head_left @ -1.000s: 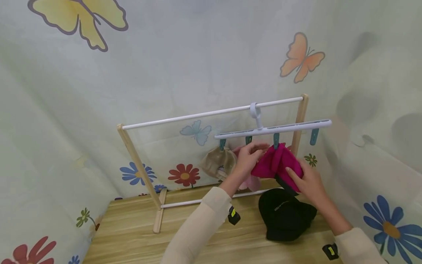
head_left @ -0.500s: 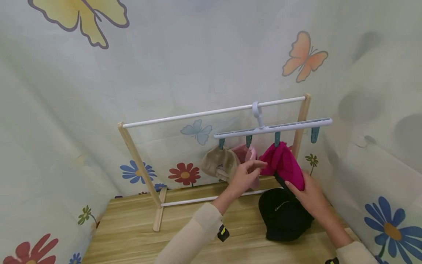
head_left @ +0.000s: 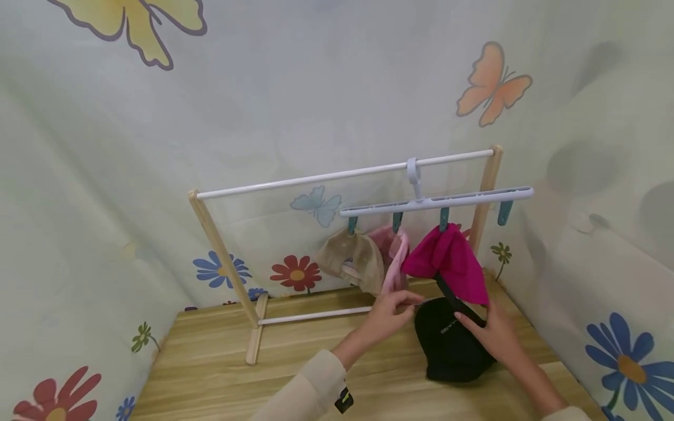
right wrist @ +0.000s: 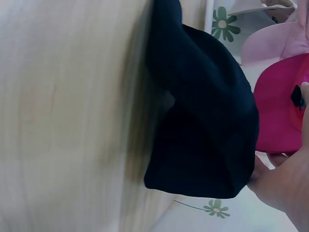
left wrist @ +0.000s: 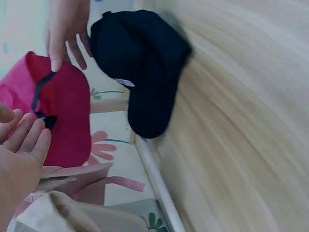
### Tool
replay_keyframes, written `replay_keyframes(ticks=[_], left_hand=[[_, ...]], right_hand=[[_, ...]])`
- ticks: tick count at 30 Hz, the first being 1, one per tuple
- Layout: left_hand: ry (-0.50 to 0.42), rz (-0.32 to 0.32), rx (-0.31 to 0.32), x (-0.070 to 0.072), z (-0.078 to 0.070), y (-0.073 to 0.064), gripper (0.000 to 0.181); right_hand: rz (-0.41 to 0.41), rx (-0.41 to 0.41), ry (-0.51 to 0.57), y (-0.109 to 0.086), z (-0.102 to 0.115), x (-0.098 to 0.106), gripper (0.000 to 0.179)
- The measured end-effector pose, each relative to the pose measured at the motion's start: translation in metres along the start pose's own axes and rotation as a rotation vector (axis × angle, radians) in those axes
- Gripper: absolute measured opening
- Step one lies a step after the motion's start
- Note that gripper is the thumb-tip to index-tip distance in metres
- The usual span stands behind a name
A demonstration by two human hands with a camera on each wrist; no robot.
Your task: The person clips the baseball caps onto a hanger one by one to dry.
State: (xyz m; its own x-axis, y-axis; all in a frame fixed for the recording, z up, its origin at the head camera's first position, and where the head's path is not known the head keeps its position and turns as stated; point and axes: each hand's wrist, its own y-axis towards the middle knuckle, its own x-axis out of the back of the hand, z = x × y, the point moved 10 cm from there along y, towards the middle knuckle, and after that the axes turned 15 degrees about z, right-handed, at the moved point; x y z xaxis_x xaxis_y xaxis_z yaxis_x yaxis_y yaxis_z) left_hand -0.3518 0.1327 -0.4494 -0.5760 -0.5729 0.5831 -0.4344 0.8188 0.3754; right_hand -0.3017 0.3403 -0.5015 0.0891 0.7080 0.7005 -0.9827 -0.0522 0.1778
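Observation:
A magenta cap [head_left: 447, 257] hangs from a green clip [head_left: 444, 218] on the white hanger [head_left: 463, 200], its dark inner band showing. My right hand [head_left: 497, 336] is at its lower edge, thumb and fingers spread loosely; in the left wrist view the thumb overlaps the cap's edge. Whether it touches the cloth is hard to tell. Below, a black cap [head_left: 447, 345] with white lettering rests on the table. My left hand [head_left: 389, 316] hovers left of the black cap, fingers loosely bent and holding nothing. The right wrist view shows the black cap [right wrist: 207, 111] close up.
A beige cap [head_left: 355, 260] and a light pink cap [head_left: 395, 257] hang from clips to the left. The rightmost clip [head_left: 505, 213] bears nothing. The hanger hooks over the white rail [head_left: 316, 179] of a wooden-ended rack standing on the wooden table [head_left: 210, 374].
Both hands have come down from the magenta cap, the left hand moving clear of it and the right sliding to its lower edge. The magenta cap stays hanging from the clip.

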Motion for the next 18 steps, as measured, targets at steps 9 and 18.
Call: replay_keyframes(ticks=[9,18], left_hand=[[0.401,0.103,0.072,-0.029,0.018,-0.023,0.027],[0.517,0.129,0.085,-0.043,0.025,-0.039,0.026]], right_hand=[[0.024,0.003,-0.059,-0.007,-0.010,-0.012,0.079],[0.046,-0.028,-0.120,-0.026,-0.020,-0.006,0.063]])
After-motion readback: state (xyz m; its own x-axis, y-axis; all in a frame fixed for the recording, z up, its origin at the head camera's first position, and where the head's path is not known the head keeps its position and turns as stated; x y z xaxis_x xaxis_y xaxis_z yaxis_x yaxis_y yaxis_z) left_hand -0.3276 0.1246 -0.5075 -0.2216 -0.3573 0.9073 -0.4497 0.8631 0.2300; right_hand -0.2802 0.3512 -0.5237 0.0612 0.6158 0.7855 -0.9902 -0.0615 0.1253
